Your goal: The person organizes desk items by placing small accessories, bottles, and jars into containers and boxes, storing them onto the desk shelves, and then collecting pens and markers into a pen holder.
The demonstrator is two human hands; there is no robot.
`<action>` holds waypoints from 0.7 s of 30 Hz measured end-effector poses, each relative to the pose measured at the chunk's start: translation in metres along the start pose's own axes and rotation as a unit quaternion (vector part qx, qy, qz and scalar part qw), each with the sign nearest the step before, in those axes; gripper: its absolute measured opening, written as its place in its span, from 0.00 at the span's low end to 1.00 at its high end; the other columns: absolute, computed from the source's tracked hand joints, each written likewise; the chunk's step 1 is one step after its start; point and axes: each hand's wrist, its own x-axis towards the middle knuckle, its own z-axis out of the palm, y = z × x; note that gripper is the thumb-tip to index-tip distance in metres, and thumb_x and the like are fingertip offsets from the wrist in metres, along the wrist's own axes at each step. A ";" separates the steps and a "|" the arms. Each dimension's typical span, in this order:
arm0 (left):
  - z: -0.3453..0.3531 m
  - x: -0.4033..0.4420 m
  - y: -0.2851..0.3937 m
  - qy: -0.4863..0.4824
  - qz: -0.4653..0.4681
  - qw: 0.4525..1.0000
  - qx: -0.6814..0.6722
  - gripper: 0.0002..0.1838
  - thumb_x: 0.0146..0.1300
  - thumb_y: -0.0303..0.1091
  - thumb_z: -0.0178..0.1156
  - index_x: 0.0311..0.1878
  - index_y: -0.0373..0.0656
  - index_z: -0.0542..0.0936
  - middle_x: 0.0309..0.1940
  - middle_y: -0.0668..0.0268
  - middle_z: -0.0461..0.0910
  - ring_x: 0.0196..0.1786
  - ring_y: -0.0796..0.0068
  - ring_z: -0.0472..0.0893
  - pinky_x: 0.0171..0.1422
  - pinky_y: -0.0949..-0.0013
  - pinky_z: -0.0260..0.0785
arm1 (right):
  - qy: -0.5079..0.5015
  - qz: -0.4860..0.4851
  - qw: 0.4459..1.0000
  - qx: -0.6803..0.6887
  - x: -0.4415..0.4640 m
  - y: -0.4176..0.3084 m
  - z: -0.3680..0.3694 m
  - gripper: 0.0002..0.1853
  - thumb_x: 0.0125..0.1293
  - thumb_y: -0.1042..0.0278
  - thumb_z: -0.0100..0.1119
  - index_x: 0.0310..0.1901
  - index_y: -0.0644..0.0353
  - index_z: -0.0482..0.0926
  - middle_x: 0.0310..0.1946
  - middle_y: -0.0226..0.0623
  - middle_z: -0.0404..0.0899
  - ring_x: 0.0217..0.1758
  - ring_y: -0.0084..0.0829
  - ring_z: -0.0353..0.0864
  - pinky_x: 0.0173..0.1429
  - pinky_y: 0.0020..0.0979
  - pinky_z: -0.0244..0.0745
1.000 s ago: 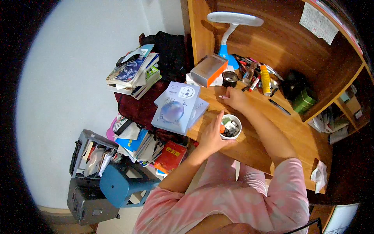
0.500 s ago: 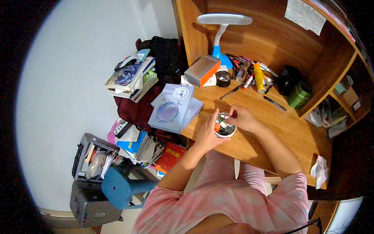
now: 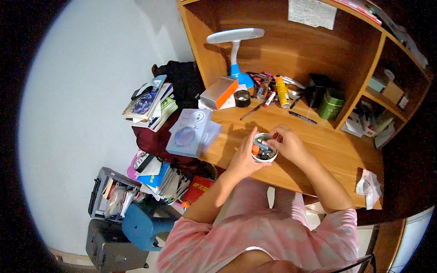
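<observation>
Left hand (image 3: 244, 157) clasped round white tub (image 3: 272, 159), wall partly hidden. Right hand (image 3: 288, 144) reached over opposite rim, grip indiscernible.

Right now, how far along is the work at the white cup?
Done: several small things already lie in the cup.
In hand: the left hand holds the cup; the right hand has its fingers at the opening.
Perhaps left: a black pen lies on the desk, but I cannot tell if it belongs inside.
</observation>
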 end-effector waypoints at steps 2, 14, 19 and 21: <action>0.011 0.006 0.009 -0.016 -0.006 1.000 -0.011 0.65 0.39 0.41 0.81 0.76 0.42 0.47 0.67 0.46 0.63 0.70 0.47 0.66 0.70 0.51 0.63 | 0.020 -0.004 1.000 0.002 -0.015 0.007 -0.016 0.09 0.57 0.68 0.68 0.36 0.62 0.81 0.34 0.45 0.79 0.36 0.42 0.80 0.41 0.39 0.75; 0.089 0.043 0.072 -0.053 0.027 0.953 -0.296 0.68 0.40 0.39 0.82 0.78 0.42 0.42 0.67 0.50 0.64 0.70 0.59 0.67 0.73 0.60 0.60 | 0.187 0.053 0.981 0.020 -0.145 0.025 -0.097 0.31 0.51 0.72 0.75 0.57 0.60 0.73 0.52 0.42 0.76 0.44 0.33 0.80 0.41 0.30 0.78; 0.123 0.066 0.119 -0.127 0.081 0.950 -0.273 0.67 0.42 0.43 0.81 0.78 0.42 0.42 0.66 0.50 0.66 0.70 0.58 0.67 0.74 0.59 0.58 | 0.222 0.065 0.972 -0.045 -0.174 0.029 -0.114 0.53 0.48 0.67 0.79 0.72 0.63 0.54 0.67 0.47 0.66 0.63 0.43 0.73 0.62 0.37 0.73; 0.140 0.074 0.142 -0.180 0.097 0.932 -0.299 0.68 0.43 0.40 0.81 0.78 0.43 0.40 0.68 0.51 0.63 0.70 0.59 0.66 0.76 0.59 0.56 | 0.251 0.052 0.966 0.035 -0.177 0.040 -0.121 0.56 0.48 0.65 0.79 0.73 0.66 0.50 0.68 0.50 0.65 0.71 0.45 0.65 0.74 0.41 0.60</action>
